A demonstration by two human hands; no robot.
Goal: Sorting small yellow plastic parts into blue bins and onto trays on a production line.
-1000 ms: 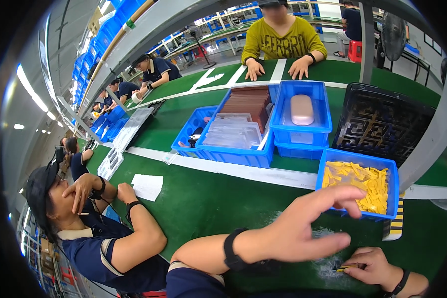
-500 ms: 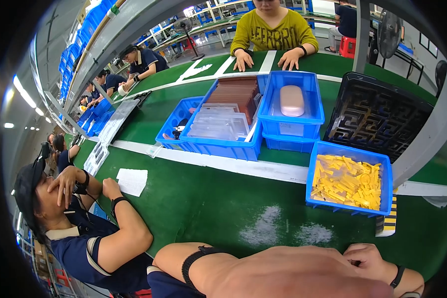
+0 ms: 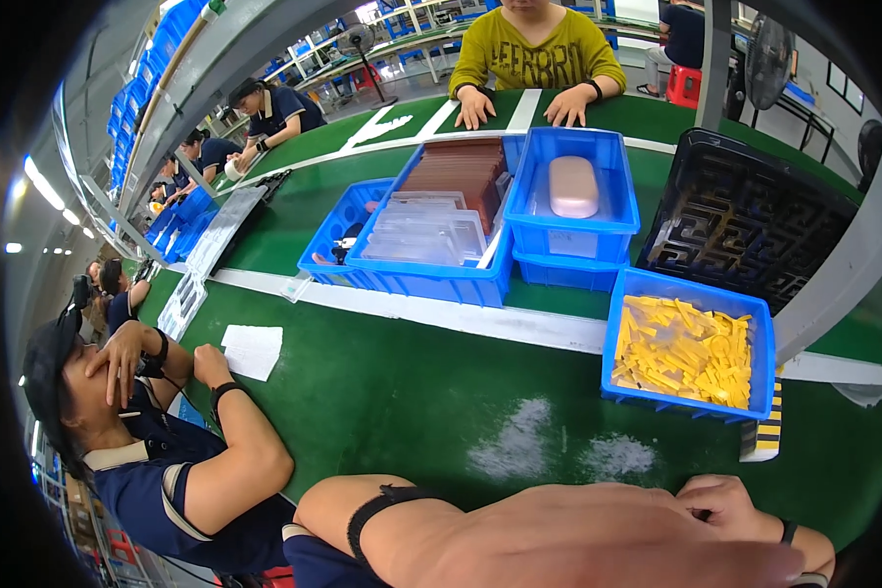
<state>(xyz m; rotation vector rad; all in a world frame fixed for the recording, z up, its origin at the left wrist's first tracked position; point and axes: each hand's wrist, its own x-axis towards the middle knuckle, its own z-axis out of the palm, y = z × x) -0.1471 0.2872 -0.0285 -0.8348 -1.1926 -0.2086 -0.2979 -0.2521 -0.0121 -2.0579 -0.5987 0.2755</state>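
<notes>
My left hand (image 3: 598,534) spans the lower edge, very close, its back toward me; its fingers are blurred or cut off, so their state and anything under them is hidden. A black band circles the left arm. At the lower right, my right hand (image 3: 730,508) lies curled on the green table mat (image 3: 392,392), partly behind my left hand, with a dark gap by the thumb and no object showing in it. A black band is on that wrist too. Nearest to the hands are two patches of white powdery marks (image 3: 514,441) on the mat.
A blue bin (image 3: 691,404) of yellow strips stands right. Behind are stacked blue bins (image 3: 573,235) with a pinkish rounded case, and another bin (image 3: 431,282) of brown and clear plates. A black lattice tray (image 3: 745,216) leans by a post. Co-workers sit left and opposite.
The whole view has shifted slightly, with the bins a little higher and further left in the picture. Both my hands keep almost the same pose.
</notes>
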